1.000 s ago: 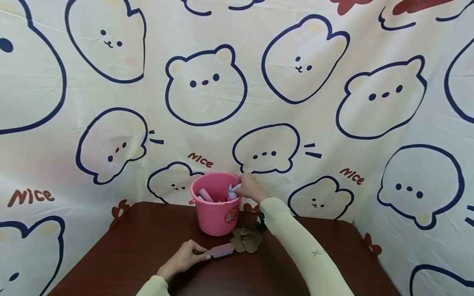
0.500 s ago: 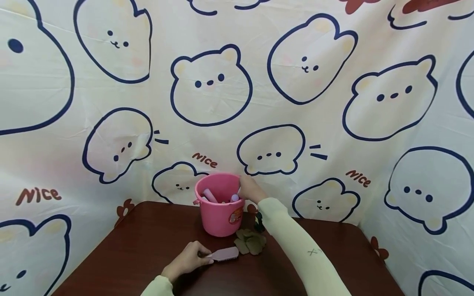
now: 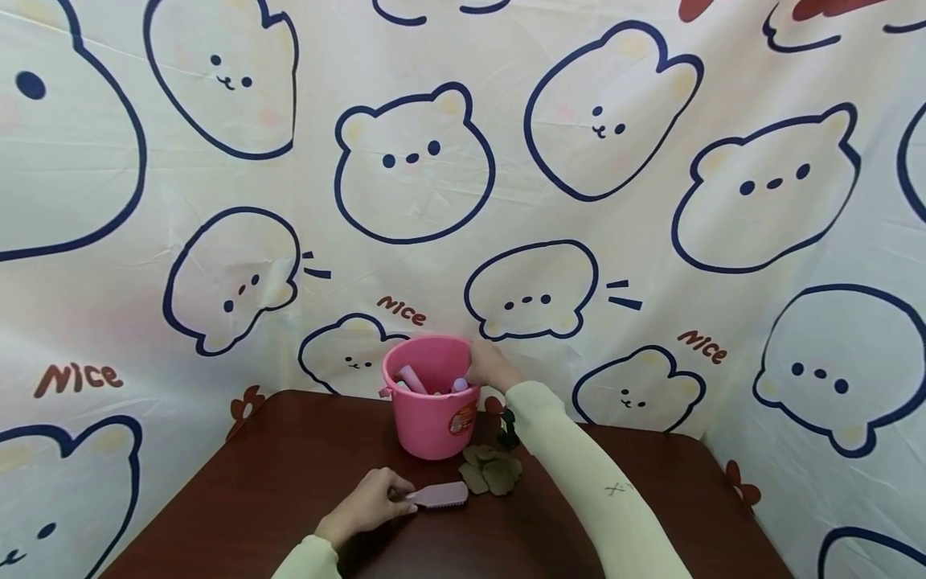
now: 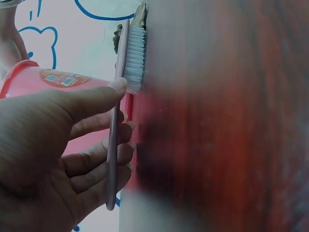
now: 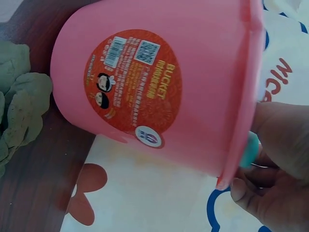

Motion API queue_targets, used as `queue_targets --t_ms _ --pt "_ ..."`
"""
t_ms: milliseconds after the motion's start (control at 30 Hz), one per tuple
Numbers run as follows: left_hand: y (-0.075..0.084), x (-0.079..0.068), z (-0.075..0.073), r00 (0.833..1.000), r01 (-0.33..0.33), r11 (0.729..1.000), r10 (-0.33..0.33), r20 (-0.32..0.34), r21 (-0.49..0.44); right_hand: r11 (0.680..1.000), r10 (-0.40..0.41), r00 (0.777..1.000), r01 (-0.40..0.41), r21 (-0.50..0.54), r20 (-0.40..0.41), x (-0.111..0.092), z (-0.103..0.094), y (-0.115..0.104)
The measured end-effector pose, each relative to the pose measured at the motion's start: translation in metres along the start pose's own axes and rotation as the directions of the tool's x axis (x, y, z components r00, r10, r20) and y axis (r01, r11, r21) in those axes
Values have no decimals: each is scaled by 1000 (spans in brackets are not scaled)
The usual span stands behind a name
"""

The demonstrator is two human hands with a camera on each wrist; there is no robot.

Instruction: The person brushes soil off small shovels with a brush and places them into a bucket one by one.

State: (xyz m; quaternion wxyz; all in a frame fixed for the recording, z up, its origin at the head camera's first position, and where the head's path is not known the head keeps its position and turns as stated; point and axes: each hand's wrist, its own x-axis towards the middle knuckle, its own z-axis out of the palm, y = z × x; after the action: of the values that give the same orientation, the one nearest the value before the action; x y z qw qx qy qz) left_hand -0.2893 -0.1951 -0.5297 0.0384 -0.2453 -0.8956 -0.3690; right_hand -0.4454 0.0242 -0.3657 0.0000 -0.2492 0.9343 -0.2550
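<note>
My left hand (image 3: 369, 500) holds a pink hairbrush (image 3: 441, 496) low over the table, its bristles facing down. In the left wrist view, the thumb pinches the brush (image 4: 120, 63) near its head and the fingers lie along the handle. My right hand (image 3: 492, 366) reaches over the right rim of a pink bucket (image 3: 427, 426), its fingertips hidden inside. A small teal thing (image 5: 249, 151) shows between these fingers and the rim in the right wrist view; its kind I cannot tell. Inside the bucket lie a pink tube-shaped thing (image 3: 411, 379) and a lilac round-ended thing (image 3: 460, 385).
An olive-green thing with petal-like lobes (image 3: 492, 470) lies on the dark brown table (image 3: 289, 458), in front of the bucket and just beyond the brush head. Cloth walls (image 3: 412, 281) printed with bear faces enclose the table at the back and sides.
My right hand has lowered a light-blue and white thing into the bucket, where the head view no longer shows it. The hairbrush has turned slightly in my left hand, bristles more downward.
</note>
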Motion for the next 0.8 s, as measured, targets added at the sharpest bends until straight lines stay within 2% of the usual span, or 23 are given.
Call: queue_targets --t_ms 167,300,367,533,600,800 --pt "1 2 -5 1000 11 999 -11 7 30 998 -18 1000 17 66 14 -3 -7 6" --pt "1 5 -12 1000 -2 999 2 -9 53 998 -18 999 20 62 -39 -7 -16 11" --pt "1 7 -16 1000 12 998 -11 -16 59 998 -14 997 18 55 -79 -9 -20 15" --pt "1 11 -29 993 97 995 -94 -73 32 999 27 987 -20 46 -161 -21 -28 30" --pt "-1 12 -36 985 134 990 -129 -111 34 999 39 983 -32 41 -180 -27 -29 38" --pt "-14 14 -56 956 227 969 -203 -211 95 995 51 971 -68 -67 -232 -47 -29 70"
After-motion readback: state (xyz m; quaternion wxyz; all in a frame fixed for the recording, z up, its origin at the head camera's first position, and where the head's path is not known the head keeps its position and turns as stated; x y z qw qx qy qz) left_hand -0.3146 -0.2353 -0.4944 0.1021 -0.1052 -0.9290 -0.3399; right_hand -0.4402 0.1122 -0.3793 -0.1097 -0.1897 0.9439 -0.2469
